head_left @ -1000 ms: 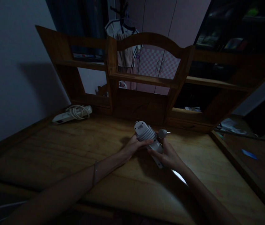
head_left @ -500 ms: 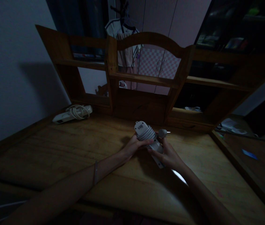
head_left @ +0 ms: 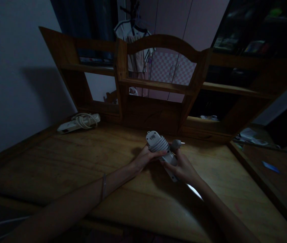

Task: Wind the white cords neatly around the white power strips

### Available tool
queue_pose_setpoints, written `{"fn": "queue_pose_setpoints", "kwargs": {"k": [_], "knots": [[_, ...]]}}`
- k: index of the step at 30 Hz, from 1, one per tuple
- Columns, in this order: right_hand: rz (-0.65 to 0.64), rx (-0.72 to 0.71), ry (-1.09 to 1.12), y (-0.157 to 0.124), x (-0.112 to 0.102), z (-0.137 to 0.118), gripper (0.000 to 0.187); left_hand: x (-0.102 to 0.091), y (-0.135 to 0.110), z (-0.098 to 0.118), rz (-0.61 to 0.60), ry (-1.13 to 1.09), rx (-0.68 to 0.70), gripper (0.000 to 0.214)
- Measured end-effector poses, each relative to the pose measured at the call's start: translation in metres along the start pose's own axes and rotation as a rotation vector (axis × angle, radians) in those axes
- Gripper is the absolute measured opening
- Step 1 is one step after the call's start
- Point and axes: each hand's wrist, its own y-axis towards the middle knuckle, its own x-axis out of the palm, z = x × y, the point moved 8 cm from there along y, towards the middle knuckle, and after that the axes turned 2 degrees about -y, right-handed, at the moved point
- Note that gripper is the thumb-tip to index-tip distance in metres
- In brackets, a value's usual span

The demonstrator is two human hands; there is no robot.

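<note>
A white power strip (head_left: 170,159) is held tilted above the desk, its underside with a barcode label facing me. Its grey-white cord (head_left: 159,144) is wound in several turns around the upper half. My left hand (head_left: 147,158) grips the strip from the left, thumb across it just below the coils. On the right side, my right hand (head_left: 181,165) is closed around the lower half. The plug (head_left: 176,144) sticks out to the right by the right fingertips, prongs pointing right. Fingers behind the strip are hidden.
A second power strip (head_left: 68,126) with its cord wrapped lies at the back left of the wooden desk (head_left: 108,148). A wooden shelf unit (head_left: 156,86) rises along the back edge. A blue card (head_left: 270,166) lies on the surface at the right.
</note>
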Motion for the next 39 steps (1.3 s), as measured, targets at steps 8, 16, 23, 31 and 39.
{"fn": "queue_pose_setpoints", "kwargs": {"k": [8,16,23,31,39], "knots": [[0.042,-0.008,-0.085,0.000,-0.003,0.003,0.051,0.000,0.000,-0.001,0.012,-0.014,-0.014,0.052],[0.051,0.004,-0.129,0.000,-0.004,0.003,0.044,-0.002,0.002,-0.005,0.001,-0.035,-0.035,0.049],[0.041,0.027,-0.098,0.000,-0.004,0.003,0.042,-0.002,0.002,-0.005,0.007,-0.033,-0.031,0.051],[0.055,0.099,-0.050,0.003,-0.005,0.010,0.044,0.000,0.001,-0.004,-0.014,-0.016,-0.030,0.051],[0.109,0.451,0.358,0.001,-0.004,0.037,0.041,-0.015,0.010,-0.005,0.103,0.164,0.087,0.052]]}}
